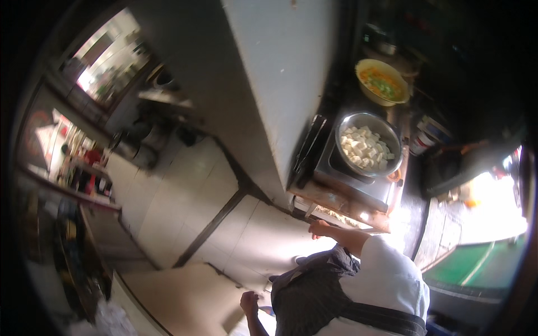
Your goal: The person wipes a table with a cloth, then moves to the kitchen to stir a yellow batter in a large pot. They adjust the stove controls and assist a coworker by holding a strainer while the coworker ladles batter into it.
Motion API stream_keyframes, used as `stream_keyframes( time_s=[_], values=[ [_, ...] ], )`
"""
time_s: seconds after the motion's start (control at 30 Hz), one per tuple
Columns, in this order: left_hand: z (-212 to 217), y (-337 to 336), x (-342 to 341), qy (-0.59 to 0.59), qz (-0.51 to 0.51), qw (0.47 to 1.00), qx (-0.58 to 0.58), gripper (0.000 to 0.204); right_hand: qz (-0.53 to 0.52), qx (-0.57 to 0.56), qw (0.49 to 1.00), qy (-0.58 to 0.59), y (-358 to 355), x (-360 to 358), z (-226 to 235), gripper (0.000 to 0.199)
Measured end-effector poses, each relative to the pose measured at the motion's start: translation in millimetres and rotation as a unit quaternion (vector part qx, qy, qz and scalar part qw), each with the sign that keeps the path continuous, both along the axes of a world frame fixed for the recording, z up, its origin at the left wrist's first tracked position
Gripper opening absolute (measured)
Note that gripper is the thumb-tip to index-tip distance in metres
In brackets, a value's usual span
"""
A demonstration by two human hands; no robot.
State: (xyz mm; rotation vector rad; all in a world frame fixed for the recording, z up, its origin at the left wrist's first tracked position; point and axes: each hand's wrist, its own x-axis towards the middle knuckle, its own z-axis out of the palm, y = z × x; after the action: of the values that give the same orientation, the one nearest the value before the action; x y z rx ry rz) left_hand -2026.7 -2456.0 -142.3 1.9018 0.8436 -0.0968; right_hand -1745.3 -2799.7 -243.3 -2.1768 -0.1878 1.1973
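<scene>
From the head view, my right hand [319,228] reached out toward the lower edge of the stove [350,187], at about five o'clock from the picture's centre. Its fingers looked loosely bent and seemed empty, though glare kept me from telling whether they touched the edge. My left hand [249,304] hung low at about six o'clock, curled loosely beside my dark apron [311,297]; I could not tell whether it held anything. On the stove stood a steel bowl [368,144] filled with pale cubes [363,147], at about three o'clock. Beyond it, near one o'clock, a yellow bowl [382,82] held orange and green pieces. Pale floor tiles [185,196] spread out toward nine o'clock.
</scene>
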Motion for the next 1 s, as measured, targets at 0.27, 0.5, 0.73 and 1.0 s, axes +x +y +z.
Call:
stream_keyframes(
  time_s=[0.27, 0.5, 0.73, 1.0],
  values=[
    [-72.1, 109.7, 95.8, -0.086, -0.454, 0.852, 0.245, 0.015, 0.038, -0.311, 0.947, -0.066, -62.1, -66.0, -59.9, 0.014],
    [-60.2, 235.3, 273.5, -0.095, -0.483, 0.852, 0.176, 0.012, 0.014, -0.227, 0.973, -0.042, 34.4, -61.5, -52.2, 0.014],
    [-13.0, 263.7, 479.2, -0.134, -0.379, 0.906, 0.133, 0.010, -0.102, -0.205, 0.950, -0.213, 151.3, 50.4, -94.4, 0.032],
    [-5.5, 292.8, 541.2, -0.153, -0.418, 0.895, 0.016, 0.010, -0.141, -0.114, 0.982, -0.061, 266.7, 210.8, -17.8, 0.032]
  ],
)
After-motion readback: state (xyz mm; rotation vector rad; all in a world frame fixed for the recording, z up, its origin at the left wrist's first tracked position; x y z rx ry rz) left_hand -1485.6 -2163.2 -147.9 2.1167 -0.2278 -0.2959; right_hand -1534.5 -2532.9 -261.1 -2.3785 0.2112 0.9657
